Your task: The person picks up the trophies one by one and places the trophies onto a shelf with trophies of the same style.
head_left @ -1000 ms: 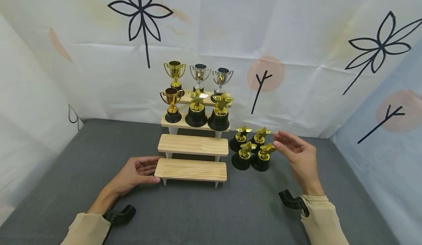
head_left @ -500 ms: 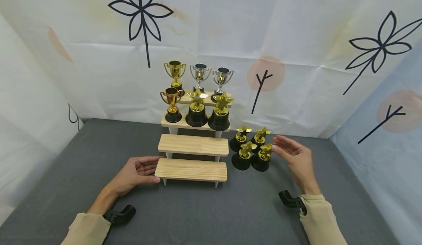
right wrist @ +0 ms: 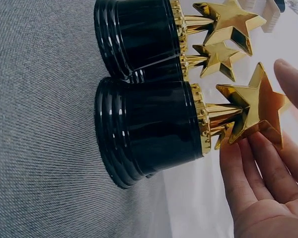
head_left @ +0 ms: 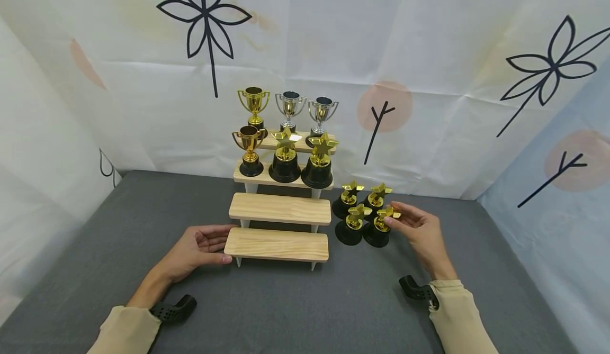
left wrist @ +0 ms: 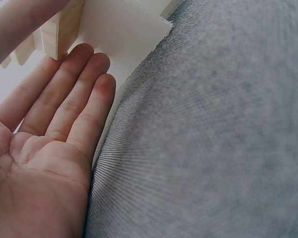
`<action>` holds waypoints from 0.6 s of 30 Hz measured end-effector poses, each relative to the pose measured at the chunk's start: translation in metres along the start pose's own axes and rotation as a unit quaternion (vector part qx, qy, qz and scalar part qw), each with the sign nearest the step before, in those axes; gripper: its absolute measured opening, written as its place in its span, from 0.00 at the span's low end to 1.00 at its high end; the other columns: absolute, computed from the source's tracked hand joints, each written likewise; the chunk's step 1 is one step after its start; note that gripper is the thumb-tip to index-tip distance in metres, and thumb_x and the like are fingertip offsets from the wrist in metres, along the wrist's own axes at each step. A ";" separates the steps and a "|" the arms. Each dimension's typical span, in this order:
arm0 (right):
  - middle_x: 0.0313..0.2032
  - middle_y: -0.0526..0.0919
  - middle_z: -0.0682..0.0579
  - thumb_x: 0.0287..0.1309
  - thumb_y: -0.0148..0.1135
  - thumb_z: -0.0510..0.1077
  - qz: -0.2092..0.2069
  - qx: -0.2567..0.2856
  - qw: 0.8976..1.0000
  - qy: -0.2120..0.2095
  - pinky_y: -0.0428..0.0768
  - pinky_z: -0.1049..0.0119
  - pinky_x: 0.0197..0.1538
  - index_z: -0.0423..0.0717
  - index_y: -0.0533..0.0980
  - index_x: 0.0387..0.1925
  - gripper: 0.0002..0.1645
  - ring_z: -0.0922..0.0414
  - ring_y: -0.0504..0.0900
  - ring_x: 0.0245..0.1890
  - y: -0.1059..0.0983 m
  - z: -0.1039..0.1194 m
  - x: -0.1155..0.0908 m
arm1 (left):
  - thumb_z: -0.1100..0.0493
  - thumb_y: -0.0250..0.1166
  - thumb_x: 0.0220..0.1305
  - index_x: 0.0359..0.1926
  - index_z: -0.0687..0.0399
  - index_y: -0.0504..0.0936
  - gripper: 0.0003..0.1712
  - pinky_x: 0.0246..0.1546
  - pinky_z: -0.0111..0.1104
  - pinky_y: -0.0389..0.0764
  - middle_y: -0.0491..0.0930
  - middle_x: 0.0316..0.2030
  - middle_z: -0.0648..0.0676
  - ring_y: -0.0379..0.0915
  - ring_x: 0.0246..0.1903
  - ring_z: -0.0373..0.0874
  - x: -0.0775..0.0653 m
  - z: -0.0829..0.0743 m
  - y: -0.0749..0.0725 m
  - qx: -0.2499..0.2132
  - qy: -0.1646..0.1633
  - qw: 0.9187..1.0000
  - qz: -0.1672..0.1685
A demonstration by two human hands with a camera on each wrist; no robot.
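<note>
My right hand (head_left: 421, 235) has come in from the right over the last second; thumb and fingers now straddle the top of the near-right star trophy (head_left: 376, 236). Reads as lined up for a pinch, not gripping: thumb apart from fingers, fingertips behind the star, contact unclear. Trophy's upright on the table (head_left: 352, 301), right of the wooden stand (head_left: 278, 209). Left hand (head_left: 200, 251) unmoved, fingers straight by stand's lower left end.

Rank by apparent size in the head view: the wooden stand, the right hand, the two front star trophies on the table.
1. Wooden stand
2. Right hand
3. Left front trophy and right front trophy: too alike to rank.
</note>
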State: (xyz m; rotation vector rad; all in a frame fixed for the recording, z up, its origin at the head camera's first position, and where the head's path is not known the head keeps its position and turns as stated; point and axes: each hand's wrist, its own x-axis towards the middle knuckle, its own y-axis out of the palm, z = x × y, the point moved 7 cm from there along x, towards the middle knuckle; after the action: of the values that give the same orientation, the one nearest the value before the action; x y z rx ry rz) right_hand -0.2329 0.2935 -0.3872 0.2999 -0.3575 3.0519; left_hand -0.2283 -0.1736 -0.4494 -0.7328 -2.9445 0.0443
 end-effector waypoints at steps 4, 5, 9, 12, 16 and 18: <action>0.52 0.86 0.53 0.61 0.72 0.37 0.000 0.006 1.000 0.005 0.84 0.73 0.51 0.24 0.70 0.64 0.35 0.65 0.84 0.50 0.001 -0.002 0.000 | 0.73 0.76 0.53 0.67 0.83 0.64 0.43 0.56 0.34 0.82 0.68 0.63 0.80 0.80 0.56 0.41 0.001 0.000 0.000 0.000 0.000 1.000 0.001; 0.52 0.86 0.53 0.61 0.72 0.37 -0.001 0.004 1.000 0.006 0.84 0.73 0.51 0.24 0.70 0.64 0.34 0.66 0.84 0.49 0.002 -0.002 0.000 | 0.73 0.76 0.53 0.67 0.83 0.64 0.43 0.56 0.34 0.82 0.68 0.63 0.80 0.79 0.56 0.41 0.001 -0.001 0.000 0.000 0.000 1.000 0.001; 0.54 0.85 0.49 0.62 0.71 0.37 -0.002 -0.006 1.000 0.009 0.84 0.73 0.50 0.25 0.71 0.64 0.33 0.66 0.84 0.49 0.004 -0.004 0.000 | 0.73 0.76 0.53 0.67 0.83 0.64 0.43 0.57 0.34 0.81 0.68 0.63 0.80 0.79 0.56 0.41 0.001 0.000 0.000 0.002 -0.001 1.000 0.001; 0.54 0.84 0.48 0.63 0.70 0.37 -0.001 -0.018 1.000 0.008 0.84 0.73 0.50 0.26 0.72 0.64 0.32 0.67 0.84 0.49 0.005 -0.004 0.000 | 0.73 0.76 0.54 0.67 0.83 0.65 0.43 0.57 0.34 0.81 0.68 0.63 0.79 0.79 0.56 0.41 0.001 0.001 0.000 0.002 -0.001 1.000 0.001; 0.53 0.84 0.54 0.63 0.70 0.36 0.000 -0.023 1.000 0.007 0.84 0.74 0.49 0.27 0.72 0.64 0.31 0.68 0.83 0.50 0.005 -0.005 -0.001 | 0.74 0.75 0.54 0.67 0.83 0.64 0.43 0.57 0.34 0.81 0.68 0.63 0.79 0.79 0.56 0.41 0.001 0.002 -0.001 -0.002 0.001 1.000 0.002; 0.53 0.84 0.55 0.64 0.70 0.36 0.001 -0.023 1.000 0.003 0.84 0.74 0.49 0.26 0.71 0.64 0.31 0.68 0.83 0.50 0.006 -0.006 0.000 | 0.73 0.75 0.54 0.67 0.83 0.64 0.43 0.57 0.34 0.81 0.68 0.63 0.79 0.79 0.56 0.41 0.001 0.003 -0.001 -0.002 0.001 1.000 0.002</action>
State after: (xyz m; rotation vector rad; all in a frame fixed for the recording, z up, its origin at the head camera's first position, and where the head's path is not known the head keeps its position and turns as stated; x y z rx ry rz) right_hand -0.2339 0.2895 -0.3940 0.2889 -0.4274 3.0411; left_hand -0.2294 -0.1739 -0.4518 -0.7384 -2.9416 0.0362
